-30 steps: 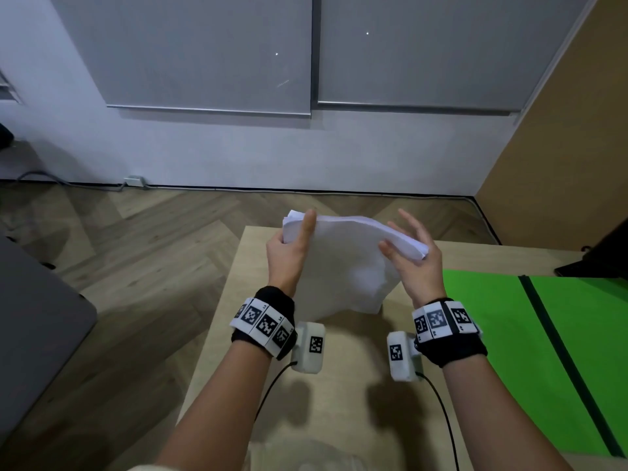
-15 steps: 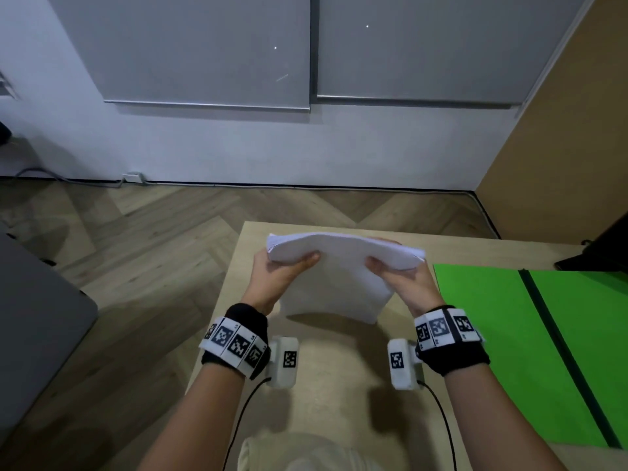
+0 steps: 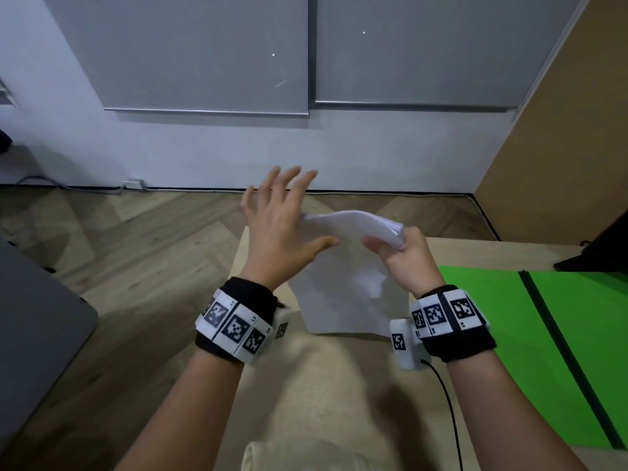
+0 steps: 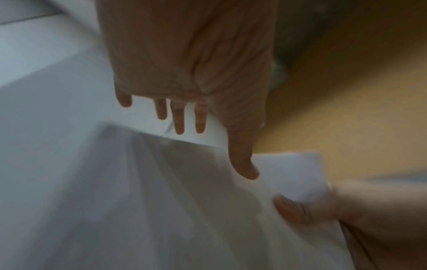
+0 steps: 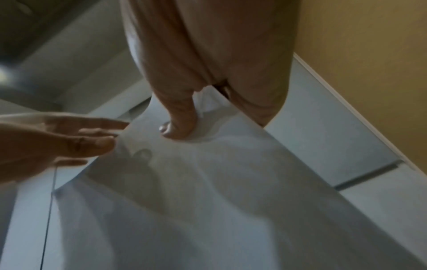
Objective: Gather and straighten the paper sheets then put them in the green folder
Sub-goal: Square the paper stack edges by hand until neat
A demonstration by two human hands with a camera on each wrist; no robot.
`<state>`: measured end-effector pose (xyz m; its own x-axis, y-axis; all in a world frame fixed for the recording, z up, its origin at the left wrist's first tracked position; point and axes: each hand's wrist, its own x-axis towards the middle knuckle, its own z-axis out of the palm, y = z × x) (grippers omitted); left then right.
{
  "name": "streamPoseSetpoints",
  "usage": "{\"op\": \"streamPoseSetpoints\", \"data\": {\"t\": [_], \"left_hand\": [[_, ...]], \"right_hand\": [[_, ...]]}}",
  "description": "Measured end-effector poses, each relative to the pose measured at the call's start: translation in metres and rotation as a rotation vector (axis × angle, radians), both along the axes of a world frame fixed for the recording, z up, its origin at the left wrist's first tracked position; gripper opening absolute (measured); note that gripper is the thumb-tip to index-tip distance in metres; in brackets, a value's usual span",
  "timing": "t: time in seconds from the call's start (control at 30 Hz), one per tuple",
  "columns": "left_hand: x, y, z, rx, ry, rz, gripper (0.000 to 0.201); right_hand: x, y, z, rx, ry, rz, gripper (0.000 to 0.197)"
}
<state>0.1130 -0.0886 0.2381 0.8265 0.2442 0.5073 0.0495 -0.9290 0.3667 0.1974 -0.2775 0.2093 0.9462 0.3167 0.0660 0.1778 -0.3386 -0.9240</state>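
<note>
Released by the left hand (image 3: 278, 229), whose fingers now spread wide beside its top edge, the paper stack (image 3: 350, 277) hangs from the right hand (image 3: 404, 256), pinched at its upper corner; right of those fingers lies the green folder (image 3: 530, 351).
</note>
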Motion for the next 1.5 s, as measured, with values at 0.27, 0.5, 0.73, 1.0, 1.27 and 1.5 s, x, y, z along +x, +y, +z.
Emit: {"op": "streamPoseSetpoints", "data": {"t": [0.27, 0.5, 0.73, 1.0, 1.27, 1.5], "left_hand": [[-0.003, 0.006, 0.0, -0.176, -0.004, -0.066, 0.011], [-0.016, 0.078, -0.034, -0.756, -0.028, 0.051, 0.006], [-0.037, 0.082, -0.089, -1.166, 0.031, 0.124, 0.015], [-0.05, 0.065, -0.115, -1.337, -0.003, 0.001, 0.027], [-0.063, 0.054, -0.151, -1.293, 0.13, -0.039, 0.038], [-0.052, 0.061, -0.158, -1.338, 0.148, 0.064, 0.06]], "right_hand": [[-0.002, -0.014, 0.0, 0.109, 0.121, 0.266, 0.021], [0.012, -0.071, -0.063, -0.066, 0.168, 0.249, 0.022], [0.009, -0.069, -0.081, 0.438, 0.432, -0.014, 0.041], [0.008, -0.044, -0.068, 0.487, 0.24, -0.095, 0.017], [-0.022, -0.038, -0.097, 0.473, 0.322, -0.191, 0.035], [-0.006, -0.031, -0.102, 0.398, 0.302, -0.248, 0.012]]}}
